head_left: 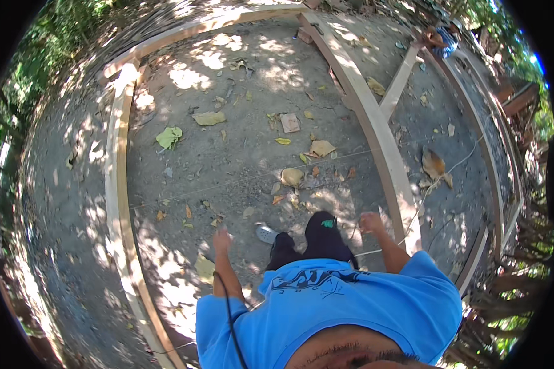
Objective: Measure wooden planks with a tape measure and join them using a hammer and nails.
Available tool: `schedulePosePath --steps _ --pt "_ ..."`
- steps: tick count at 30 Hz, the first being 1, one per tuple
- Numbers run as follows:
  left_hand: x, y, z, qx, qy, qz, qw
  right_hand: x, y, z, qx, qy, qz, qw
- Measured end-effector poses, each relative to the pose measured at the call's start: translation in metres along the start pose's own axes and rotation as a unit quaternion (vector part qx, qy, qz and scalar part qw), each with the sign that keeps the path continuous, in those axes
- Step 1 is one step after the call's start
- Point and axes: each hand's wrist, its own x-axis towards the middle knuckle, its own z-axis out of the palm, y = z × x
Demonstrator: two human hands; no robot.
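Both hands appear in the head view, well apart, one on each side of the person's dark trousers [317, 237]. On the left, the left hand [221, 237] hangs over the ground [246, 150], between the body and the left beam [118, 184], apart from that timber. Its fingers are too small to read: whether they are spread, pressed together or pinching something, I cannot tell. Opposite, the right hand [369, 222] is just beside the near part of the right beam [391, 172]; I cannot tell whether it touches the wood, nor how its fingers are set.

Along the top, a far beam [197, 28] spans between the two long timbers. Inside this three-sided border lie a green leaf [169, 137], a longer yellowish leaf [209, 118], a flat reddish block [290, 123] and a brown leaf [322, 148]. A grey clog [265, 233] shows beside the trousers, below a blue shirt [345, 307]. A black cable [229, 313] runs past the left forearm.

Right of the right beam, a pale cord [460, 163] stretches across the dirt, past a large brown leaf. A diagonal brace [403, 83] meets the beam, and another person [443, 42] is low down at the upper right.
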Motion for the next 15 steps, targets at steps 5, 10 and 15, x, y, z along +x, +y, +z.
schedulePosePath --steps 5,10,15 --pt "0.143 0.091 -0.155 -0.311 0.071 -0.057 0.946 0.035 -0.035 0.015 0.402 0.032 0.427 0.809" --pt "0.181 0.155 -0.175 -0.430 0.052 -0.010 0.901 0.073 -0.085 0.103 0.113 0.021 0.033 0.993" --pt "0.183 0.123 -0.078 -0.259 -0.222 -0.070 0.937 0.140 -0.116 0.101 0.198 -0.203 0.130 0.950"
